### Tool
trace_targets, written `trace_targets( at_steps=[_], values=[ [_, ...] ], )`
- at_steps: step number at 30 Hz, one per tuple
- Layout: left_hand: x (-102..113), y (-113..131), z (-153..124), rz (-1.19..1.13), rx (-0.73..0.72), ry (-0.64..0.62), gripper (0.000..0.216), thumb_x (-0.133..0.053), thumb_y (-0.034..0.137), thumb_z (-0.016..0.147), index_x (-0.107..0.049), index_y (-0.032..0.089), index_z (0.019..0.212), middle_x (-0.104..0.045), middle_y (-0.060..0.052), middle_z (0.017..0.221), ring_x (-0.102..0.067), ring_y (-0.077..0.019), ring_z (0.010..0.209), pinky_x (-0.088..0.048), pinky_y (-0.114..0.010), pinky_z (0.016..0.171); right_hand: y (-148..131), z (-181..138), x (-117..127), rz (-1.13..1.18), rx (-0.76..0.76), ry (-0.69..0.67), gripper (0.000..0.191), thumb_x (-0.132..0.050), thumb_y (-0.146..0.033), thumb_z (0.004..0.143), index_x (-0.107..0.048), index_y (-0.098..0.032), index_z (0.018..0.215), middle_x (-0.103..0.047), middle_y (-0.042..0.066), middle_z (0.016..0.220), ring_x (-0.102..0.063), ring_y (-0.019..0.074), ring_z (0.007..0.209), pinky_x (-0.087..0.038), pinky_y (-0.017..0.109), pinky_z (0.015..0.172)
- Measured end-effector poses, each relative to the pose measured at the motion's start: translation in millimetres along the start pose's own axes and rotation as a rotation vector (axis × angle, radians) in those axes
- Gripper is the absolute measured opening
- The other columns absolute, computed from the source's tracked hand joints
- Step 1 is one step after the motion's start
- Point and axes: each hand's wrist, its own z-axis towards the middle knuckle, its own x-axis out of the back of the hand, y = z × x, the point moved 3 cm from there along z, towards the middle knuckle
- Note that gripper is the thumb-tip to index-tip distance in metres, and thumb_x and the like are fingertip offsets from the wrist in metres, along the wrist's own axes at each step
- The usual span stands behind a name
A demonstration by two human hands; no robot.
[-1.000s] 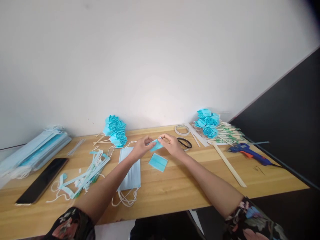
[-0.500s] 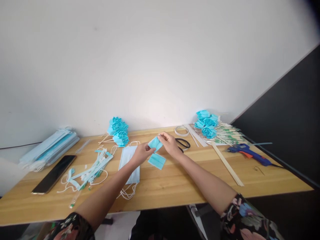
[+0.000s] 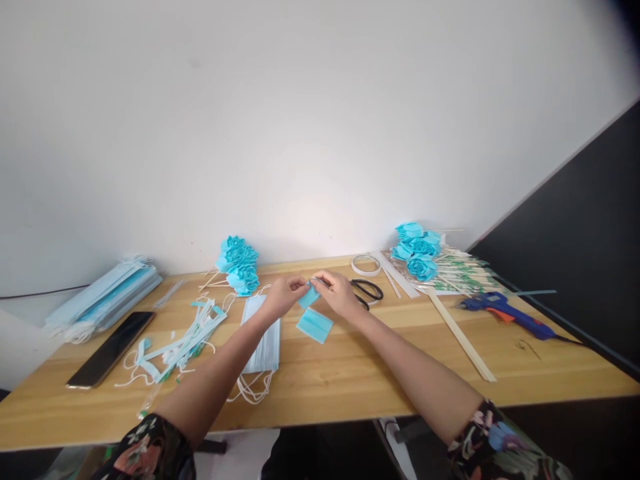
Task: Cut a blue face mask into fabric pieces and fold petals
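Between my two hands hangs a small piece of blue mask fabric point(image 3: 309, 297), pinched along its upper edge. My left hand point(image 3: 287, 294) has thumb and finger closed on its left side. My right hand point(image 3: 336, 291) grips the opposite corner, fingers pressed together. Just below, a second blue fabric piece point(image 3: 315, 325) lies flat on the wooden table point(image 3: 345, 380). Left of it, partly under my left forearm, is a light blue face mask point(image 3: 267, 347) with white ear loops. Black-handled scissors point(image 3: 368, 289) lie right beside my right hand, their blades hidden.
Blue fabric flowers on sticks lie in a left bunch point(image 3: 239, 265) and a right bunch point(image 3: 420, 250). At left are stacked masks point(image 3: 105, 297), a phone point(image 3: 111, 350) and cut strips point(image 3: 185, 343). Rightward are a tape roll point(image 3: 366, 265), wooden strips point(image 3: 460, 333) and a blue glue gun point(image 3: 515, 315).
My hands have drawn together at the fabric's top edge, the left one rising slightly. The piece now hangs lower between my fingertips. The view has shifted a little.
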Motion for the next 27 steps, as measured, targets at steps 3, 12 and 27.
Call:
trace_targets(
  at_steps=[3, 12, 27],
  values=[
    [-2.2, -4.6, 2.1, -0.077, 0.02, 0.028, 0.027, -0.065, 0.04, 0.073, -0.069, 0.013, 0.071, -0.064, -0.001, 0.064, -0.056, -0.0143, 0.061, -0.04, -0.024, 0.059, 2.2, 0.6, 1.4, 0.018, -0.023, 0.017, 0.02, -0.055, -0.038, 0.086, -0.066, -0.021, 0.086, -0.063, -0.001, 0.071, -0.053, 0.0138, 0.063, -0.039, 0.024, 0.06],
    [-4.7, -13.3, 3.7, -0.171, 0.065, 0.028, 0.023, -0.069, 0.036, 0.069, -0.068, 0.013, 0.069, -0.065, -0.002, 0.065, -0.056, -0.014, 0.061, -0.039, -0.025, 0.061, 1.4, 0.6, 2.4, -0.012, -0.041, 0.006, 0.019, -0.055, -0.035, 0.088, -0.064, -0.02, 0.081, -0.063, -0.001, 0.07, -0.055, 0.0133, 0.063, -0.039, 0.025, 0.063],
    [1.7, -5.6, -3.0, -0.324, 0.109, 0.177, 0.03, -0.074, 0.045, 0.063, -0.072, 0.016, 0.07, -0.062, 0.0, 0.065, -0.039, -0.0074, 0.049, -0.029, -0.023, 0.046, 17.2, 2.5, -10.1, 0.411, -0.226, -0.045, 0.027, -0.065, -0.028, 0.075, -0.057, -0.021, 0.1, -0.067, 0.001, 0.092, -0.063, 0.0167, 0.083, -0.051, 0.029, 0.075]
  ],
)
